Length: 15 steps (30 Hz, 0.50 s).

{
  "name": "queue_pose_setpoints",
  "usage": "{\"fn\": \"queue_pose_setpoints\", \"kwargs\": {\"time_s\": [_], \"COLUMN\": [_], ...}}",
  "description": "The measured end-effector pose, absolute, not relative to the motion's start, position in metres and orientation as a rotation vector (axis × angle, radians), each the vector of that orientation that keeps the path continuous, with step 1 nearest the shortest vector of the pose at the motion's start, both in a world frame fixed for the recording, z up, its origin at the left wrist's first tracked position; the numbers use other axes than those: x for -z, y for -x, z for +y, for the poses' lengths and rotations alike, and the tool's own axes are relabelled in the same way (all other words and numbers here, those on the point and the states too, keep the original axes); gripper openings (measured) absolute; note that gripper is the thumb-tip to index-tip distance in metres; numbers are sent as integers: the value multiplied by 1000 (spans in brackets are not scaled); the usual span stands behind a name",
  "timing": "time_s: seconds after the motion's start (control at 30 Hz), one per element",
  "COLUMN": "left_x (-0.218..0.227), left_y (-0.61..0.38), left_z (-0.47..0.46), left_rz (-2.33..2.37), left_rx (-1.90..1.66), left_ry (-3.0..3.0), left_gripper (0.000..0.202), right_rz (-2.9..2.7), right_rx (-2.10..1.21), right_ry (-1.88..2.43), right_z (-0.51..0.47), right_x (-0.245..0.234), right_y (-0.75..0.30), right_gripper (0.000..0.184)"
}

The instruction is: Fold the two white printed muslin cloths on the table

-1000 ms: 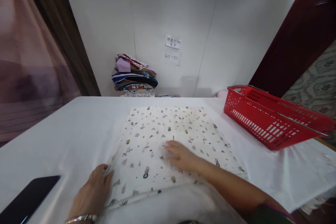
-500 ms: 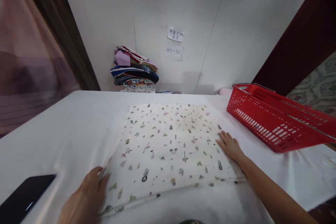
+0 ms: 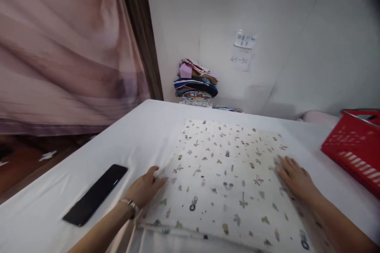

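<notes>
A white cloth (image 3: pixel 219 189) printed with small plants and other motifs lies spread flat before me, its near edge folded or doubled. At its left edge, my left hand (image 3: pixel 145 187), with a bracelet (image 3: pixel 132 205) at the wrist, has the cloth's border between thumb and fingers. My right hand (image 3: pixel 297 176) rests palm down along the right edge, fingers stretched out and slightly blurred. Nothing is gripped in it.
The white-covered table (image 3: pixel 142 134) carries a black phone-like slab (image 3: pixel 96 193) at left. A red basket (image 3: pixel 353 146) stands at right. Behind are a stack of folded fabrics (image 3: pixel 196 83), a wall with paper notes (image 3: pixel 243 51) and a pink curtain (image 3: pixel 68 55).
My view has turned left, so everything sits farther right in the picture. Both hands remain at the cloth's side edges, the left farther up its edge.
</notes>
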State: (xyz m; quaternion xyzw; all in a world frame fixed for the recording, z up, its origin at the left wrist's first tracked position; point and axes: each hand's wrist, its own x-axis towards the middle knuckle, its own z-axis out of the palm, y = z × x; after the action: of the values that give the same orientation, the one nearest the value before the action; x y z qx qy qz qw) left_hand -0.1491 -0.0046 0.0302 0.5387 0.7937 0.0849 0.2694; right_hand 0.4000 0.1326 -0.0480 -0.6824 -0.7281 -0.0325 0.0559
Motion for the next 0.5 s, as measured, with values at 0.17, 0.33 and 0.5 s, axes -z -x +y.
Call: {"fn": "queue_pose_setpoints", "kwargs": {"time_s": [0.17, 0.33, 0.5], "left_x": [-36, -32, -28], "left_y": [150, 138, 121], "left_z": [65, 159, 236], "left_rz": [2152, 2250, 2316], "left_rx": [-293, -303, -362], "left_ry": [-1460, -1431, -1359], "left_gripper": [67, 58, 51], "right_rz": [-2262, -2217, -2100], "right_rx": [13, -40, -24], "right_ry": [2085, 2187, 2161], "right_z": [207, 251, 270], "right_x": [46, 48, 46], "right_y": [-370, -364, -379], "right_gripper": [70, 64, 58]}}
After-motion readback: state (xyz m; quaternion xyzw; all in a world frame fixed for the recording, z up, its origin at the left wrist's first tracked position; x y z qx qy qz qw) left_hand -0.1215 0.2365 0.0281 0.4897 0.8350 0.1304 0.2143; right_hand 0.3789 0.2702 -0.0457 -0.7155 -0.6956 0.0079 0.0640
